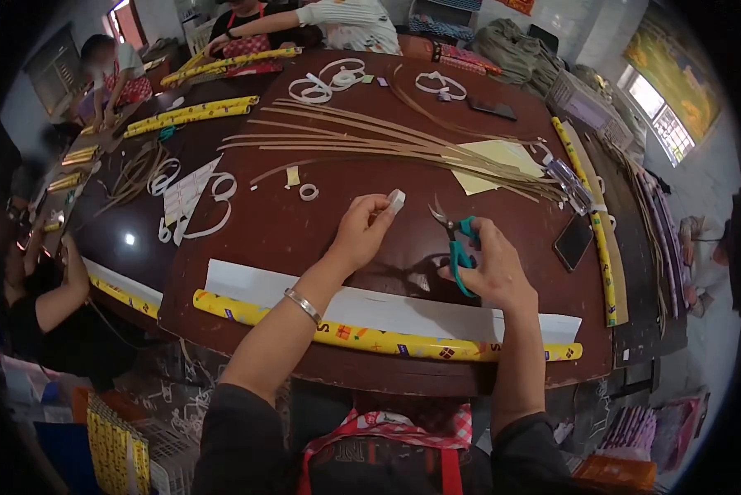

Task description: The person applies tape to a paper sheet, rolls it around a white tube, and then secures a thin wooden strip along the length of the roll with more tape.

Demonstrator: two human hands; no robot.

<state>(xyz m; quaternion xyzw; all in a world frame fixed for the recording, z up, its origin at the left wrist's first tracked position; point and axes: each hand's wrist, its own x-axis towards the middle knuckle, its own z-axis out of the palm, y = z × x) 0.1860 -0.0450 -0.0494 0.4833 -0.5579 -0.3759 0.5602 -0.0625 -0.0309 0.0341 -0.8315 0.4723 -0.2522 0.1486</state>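
Above the brown table (346, 186), my left hand (362, 229) pinches a small white piece (396, 200), perhaps a bit of rolled tape, between thumb and fingers. My right hand (496, 266) has its fingers through the teal handles of a pair of scissors (460, 268). The scissor blades are spread and point up and left, a short way right of the white piece and apart from it. Below both forearms lies a partly unrolled roll of yellow patterned wrapping paper (387, 337), with its white inner side (420, 312) up.
Long brown strips (346, 144) lie across the table, over a pale yellow sheet (490, 165). A tape ring (308, 192) lies left. A phone (574, 243), a clear bottle (570, 186) and another yellow roll (597, 239) are at right. Co-workers sit at left and across.
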